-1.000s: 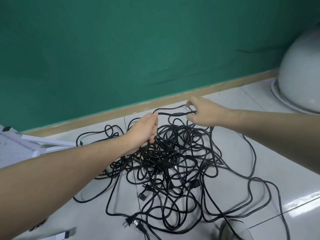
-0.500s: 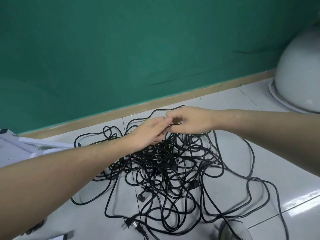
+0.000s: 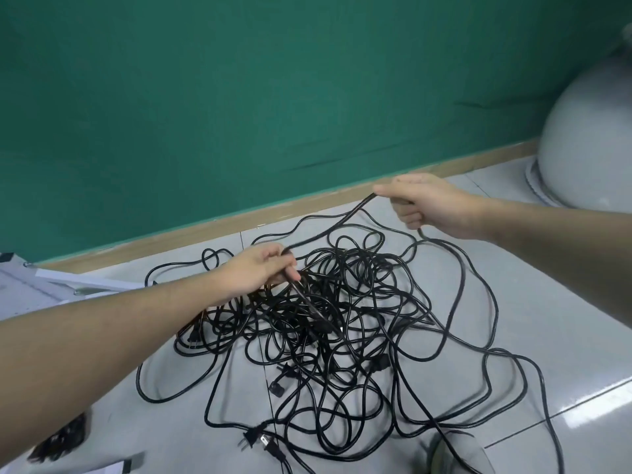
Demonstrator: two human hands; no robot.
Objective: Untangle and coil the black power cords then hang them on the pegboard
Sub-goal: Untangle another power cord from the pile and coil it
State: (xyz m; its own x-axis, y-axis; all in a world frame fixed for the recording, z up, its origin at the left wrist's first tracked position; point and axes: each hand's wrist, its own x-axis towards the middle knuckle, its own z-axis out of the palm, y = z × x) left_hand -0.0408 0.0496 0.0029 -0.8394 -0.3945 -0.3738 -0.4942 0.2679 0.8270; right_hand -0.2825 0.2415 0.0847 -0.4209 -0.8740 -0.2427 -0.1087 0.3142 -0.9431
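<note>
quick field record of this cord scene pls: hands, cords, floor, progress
left hand: pinches a cord at the pile's near-left edge
right hand: grips the same cord, raised to the right
held cord: stretched between both hands
cord pile: tangled on the floor, plugs at the near edge
floor: grey tiles, green wall behind
progress: nothing coiled yet

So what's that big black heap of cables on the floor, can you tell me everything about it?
The tangle of black power cords lies on the grey tiled floor near the green wall. The cords look thin, glossy and rubbery, looped over one another, with longer loops straying to the right. A few plugs show, one pronged plug at the near edge. One strand is lifted taut between the left hand and the right hand, each gripping it.
</note>
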